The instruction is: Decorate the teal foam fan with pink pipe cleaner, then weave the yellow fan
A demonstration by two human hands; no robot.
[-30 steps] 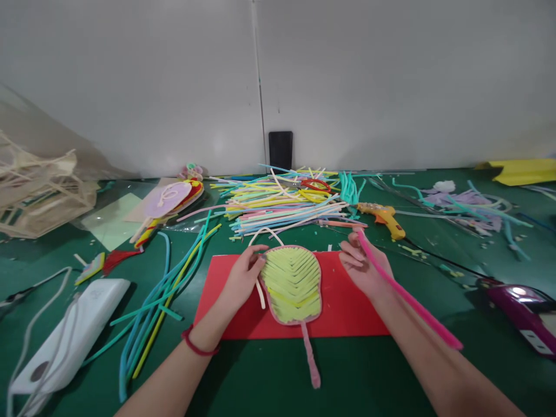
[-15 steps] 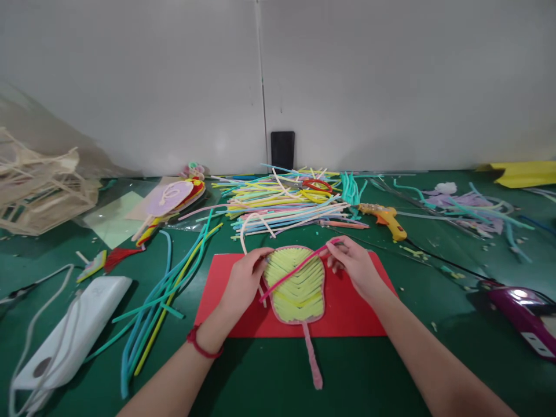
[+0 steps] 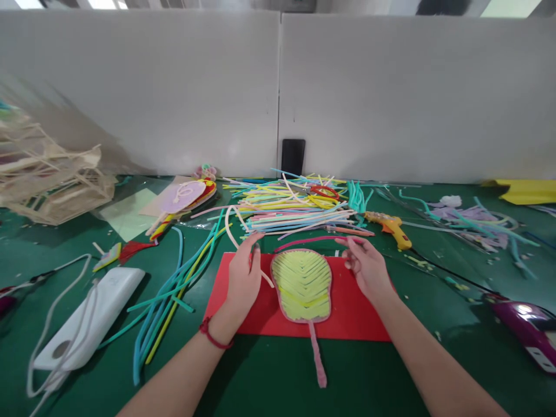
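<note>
A yellow-green fan-shaped panel with a pink edge and a pink stem lies on a red board. My right hand pinches one end of a hot pink pipe cleaner, which stretches left above the panel's top edge. My left hand is by the panel's upper left, its thumb and index finger raised. A bent pale pink pipe cleaner runs behind its fingers and comes out below the thumb; the grip itself is partly hidden.
Behind the board lies a heap of coloured pipe cleaners with red-handled scissors. A yellow glue gun rests to the right. Blue and green pipe cleaners, a white power strip and a finished fan are left. A black phone leans on the partition.
The hot pink pipe cleaner has swung from across the panel to above its top edge, its right end still in my right hand. My left hand and the pale pink pipe cleaner have shifted left.
</note>
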